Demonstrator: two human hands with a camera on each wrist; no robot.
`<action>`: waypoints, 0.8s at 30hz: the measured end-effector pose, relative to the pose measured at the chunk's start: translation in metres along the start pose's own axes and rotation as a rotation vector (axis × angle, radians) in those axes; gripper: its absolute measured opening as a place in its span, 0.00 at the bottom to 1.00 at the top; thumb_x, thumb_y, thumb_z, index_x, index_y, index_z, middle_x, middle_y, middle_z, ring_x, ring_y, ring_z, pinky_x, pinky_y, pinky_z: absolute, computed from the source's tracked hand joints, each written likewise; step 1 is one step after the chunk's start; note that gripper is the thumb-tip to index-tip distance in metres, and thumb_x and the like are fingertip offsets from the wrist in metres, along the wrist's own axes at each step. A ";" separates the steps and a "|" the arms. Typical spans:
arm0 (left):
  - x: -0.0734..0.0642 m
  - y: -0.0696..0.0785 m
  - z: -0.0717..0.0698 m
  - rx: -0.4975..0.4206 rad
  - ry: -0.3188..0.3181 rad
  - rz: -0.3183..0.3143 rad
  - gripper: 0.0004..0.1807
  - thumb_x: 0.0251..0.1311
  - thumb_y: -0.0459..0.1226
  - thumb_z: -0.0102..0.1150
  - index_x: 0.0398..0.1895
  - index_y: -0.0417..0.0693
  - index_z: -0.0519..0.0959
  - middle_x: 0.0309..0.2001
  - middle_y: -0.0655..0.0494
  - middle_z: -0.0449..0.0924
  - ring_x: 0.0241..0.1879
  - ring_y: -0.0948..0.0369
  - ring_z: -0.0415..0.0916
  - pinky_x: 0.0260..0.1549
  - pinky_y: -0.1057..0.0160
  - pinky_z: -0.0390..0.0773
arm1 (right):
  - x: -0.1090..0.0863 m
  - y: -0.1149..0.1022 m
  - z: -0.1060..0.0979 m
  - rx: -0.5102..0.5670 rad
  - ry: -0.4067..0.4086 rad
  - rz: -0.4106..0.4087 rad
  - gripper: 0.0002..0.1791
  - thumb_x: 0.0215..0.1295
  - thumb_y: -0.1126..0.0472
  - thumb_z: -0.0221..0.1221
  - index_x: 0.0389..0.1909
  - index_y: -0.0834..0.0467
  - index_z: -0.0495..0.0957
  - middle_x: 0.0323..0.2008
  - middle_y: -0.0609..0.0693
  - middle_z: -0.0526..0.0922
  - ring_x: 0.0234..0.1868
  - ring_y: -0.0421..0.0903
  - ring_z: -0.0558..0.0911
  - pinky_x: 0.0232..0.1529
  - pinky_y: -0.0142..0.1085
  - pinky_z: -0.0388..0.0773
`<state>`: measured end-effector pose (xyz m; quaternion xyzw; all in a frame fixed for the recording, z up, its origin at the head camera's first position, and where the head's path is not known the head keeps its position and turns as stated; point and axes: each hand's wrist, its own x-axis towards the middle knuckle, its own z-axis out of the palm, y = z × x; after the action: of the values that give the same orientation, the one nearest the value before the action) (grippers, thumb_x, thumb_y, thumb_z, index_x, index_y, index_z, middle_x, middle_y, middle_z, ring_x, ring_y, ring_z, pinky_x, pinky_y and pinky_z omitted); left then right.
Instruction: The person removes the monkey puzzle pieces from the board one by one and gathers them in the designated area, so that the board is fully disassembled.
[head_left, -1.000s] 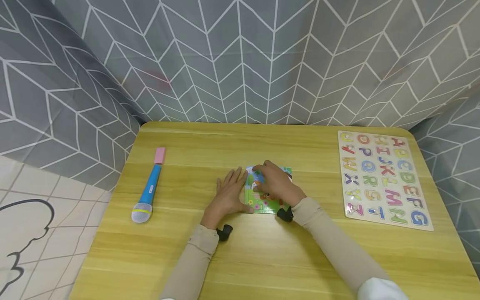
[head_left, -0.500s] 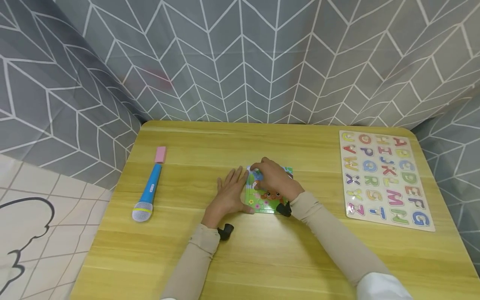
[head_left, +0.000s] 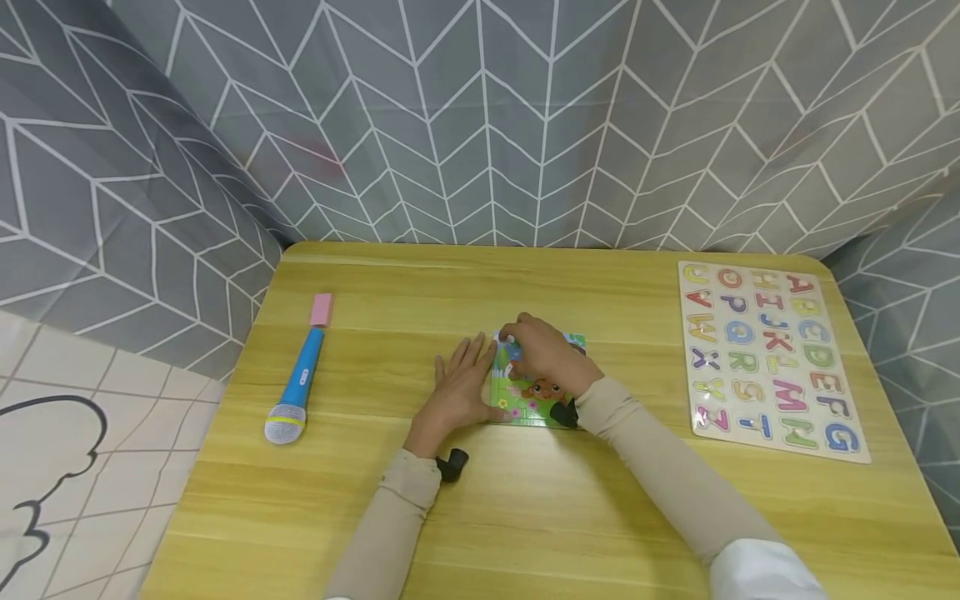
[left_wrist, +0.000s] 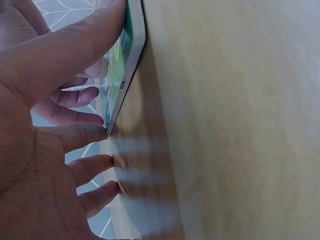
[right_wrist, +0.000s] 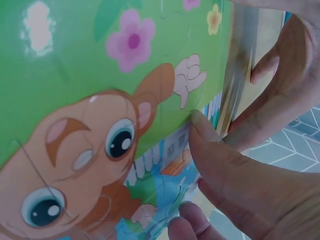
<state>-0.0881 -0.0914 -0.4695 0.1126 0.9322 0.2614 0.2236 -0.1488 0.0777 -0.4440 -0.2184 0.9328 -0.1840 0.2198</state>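
Left hand [head_left: 459,392] spread, touching puzzle [head_left: 534,398] at left edge; right hand [head_left: 551,357] bent over it, thumb touching, can't tell if gripping. Puzzle's between mic [head_left: 297,383], left, and letter board [head_left: 772,362], right.

"How's the head view's light?"
"Bright, even; a soft shadow lies on the table [head_left: 525,525] beside the right sleeve [head_left: 667,467]."
"And the wrists?"
"Dimmer. White glare spots the puzzle [right_wrist: 85,125]; blurry shadow and bluish streaks lie beside the left hand [left_wrist: 40,145]."
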 end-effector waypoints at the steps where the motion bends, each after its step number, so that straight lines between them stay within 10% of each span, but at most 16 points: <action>1: 0.000 0.000 0.000 -0.002 -0.001 0.000 0.65 0.47 0.54 0.78 0.82 0.52 0.45 0.84 0.51 0.35 0.83 0.48 0.30 0.75 0.28 0.29 | 0.000 0.000 0.000 0.001 -0.005 0.002 0.34 0.55 0.59 0.75 0.63 0.57 0.77 0.56 0.57 0.77 0.47 0.52 0.80 0.50 0.45 0.83; 24: 0.001 0.000 0.001 0.013 0.008 0.003 0.63 0.49 0.57 0.75 0.82 0.53 0.46 0.83 0.51 0.35 0.83 0.47 0.31 0.74 0.27 0.29 | 0.008 -0.002 -0.004 -0.054 -0.038 -0.037 0.34 0.50 0.61 0.77 0.60 0.63 0.78 0.53 0.56 0.82 0.51 0.52 0.83 0.52 0.45 0.85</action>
<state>-0.0885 -0.0903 -0.4710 0.1147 0.9346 0.2560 0.2185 -0.1570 0.0734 -0.4421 -0.2446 0.9290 -0.1587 0.2279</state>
